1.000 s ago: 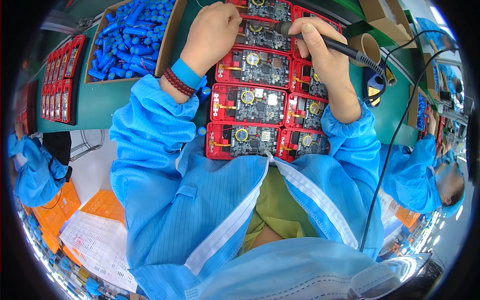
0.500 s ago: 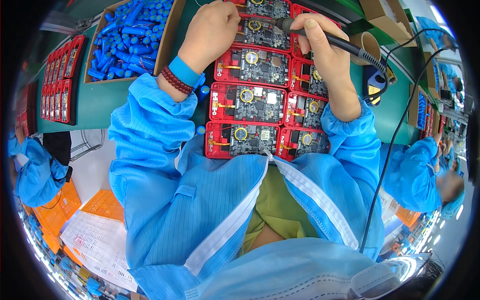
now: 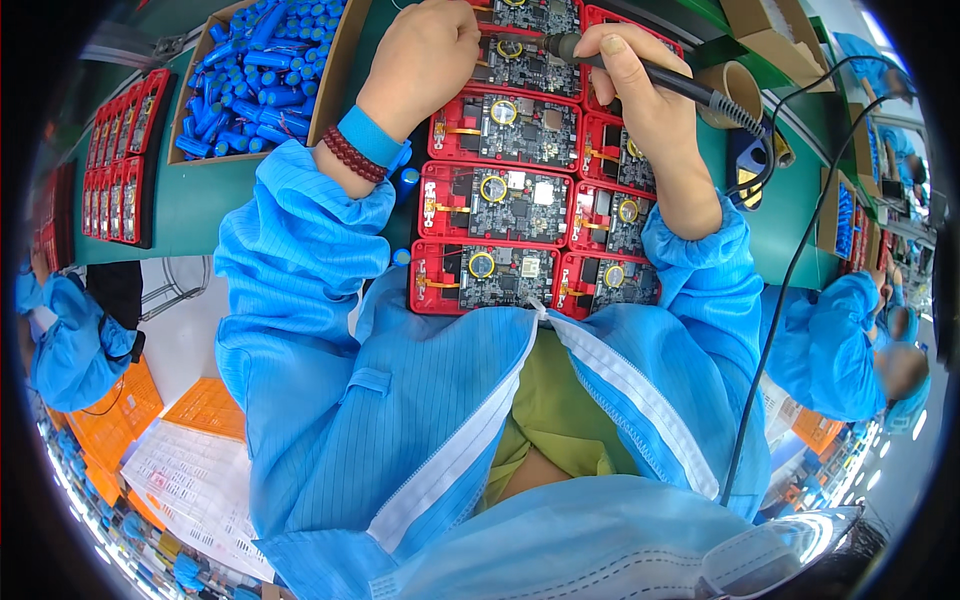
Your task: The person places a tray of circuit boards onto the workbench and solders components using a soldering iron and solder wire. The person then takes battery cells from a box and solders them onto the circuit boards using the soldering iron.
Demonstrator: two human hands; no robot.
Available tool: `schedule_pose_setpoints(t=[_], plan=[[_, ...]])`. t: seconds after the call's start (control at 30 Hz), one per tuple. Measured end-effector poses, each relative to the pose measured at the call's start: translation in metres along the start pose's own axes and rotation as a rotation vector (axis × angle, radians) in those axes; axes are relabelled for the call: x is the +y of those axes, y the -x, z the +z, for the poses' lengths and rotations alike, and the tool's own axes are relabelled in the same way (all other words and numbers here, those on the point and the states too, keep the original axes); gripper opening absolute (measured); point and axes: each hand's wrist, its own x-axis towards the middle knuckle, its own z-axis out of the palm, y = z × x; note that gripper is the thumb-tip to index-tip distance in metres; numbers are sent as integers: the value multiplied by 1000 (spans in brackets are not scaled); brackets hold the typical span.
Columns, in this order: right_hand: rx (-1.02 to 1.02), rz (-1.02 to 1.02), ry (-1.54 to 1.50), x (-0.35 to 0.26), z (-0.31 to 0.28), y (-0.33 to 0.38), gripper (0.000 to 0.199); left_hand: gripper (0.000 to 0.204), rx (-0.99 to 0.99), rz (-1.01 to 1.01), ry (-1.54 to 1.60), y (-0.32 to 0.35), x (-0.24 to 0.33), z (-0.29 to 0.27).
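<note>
Right hand point(image 3: 640, 100), clamped pen-fashion on the black soldering iron point(image 3: 683, 84), could slip if its cord point(image 3: 738, 115) tugs; I judge that would scorch the red-cased circuit board point(image 3: 537, 72) at top centre. Beyond, left of it, my left hand point(image 3: 425, 58) curls knuckles-up, whether gripping anything I cannot tell.

Gripped in your right fingers point(image 3: 622, 62), the black-handled soldering iron point(image 3: 685, 86) slants, its working end pointing toward your left fingers point(image 3: 466, 28) and its ribbed sleeve point(image 3: 738, 112) trailing behind. Between both sets of fingers, the red-cased circuit board point(image 3: 540, 72) lies flat, face up, bearing a yellow-ringed disc point(image 3: 510, 48).
</note>
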Motion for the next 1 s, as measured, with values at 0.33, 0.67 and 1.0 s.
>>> schedule_pose_setpoints(t=[0.33,0.67,1.0], plan=[[162,-60,-47,-1,-7,6,30,8,6,36,-31,0,-1,0],[306,-239,-29,-34,-42,38,30,8,78,86,-128,-1,-4,6],[482,-232,-28,-52,-63,84,43,6,270,163,-312,5,13,-49]])
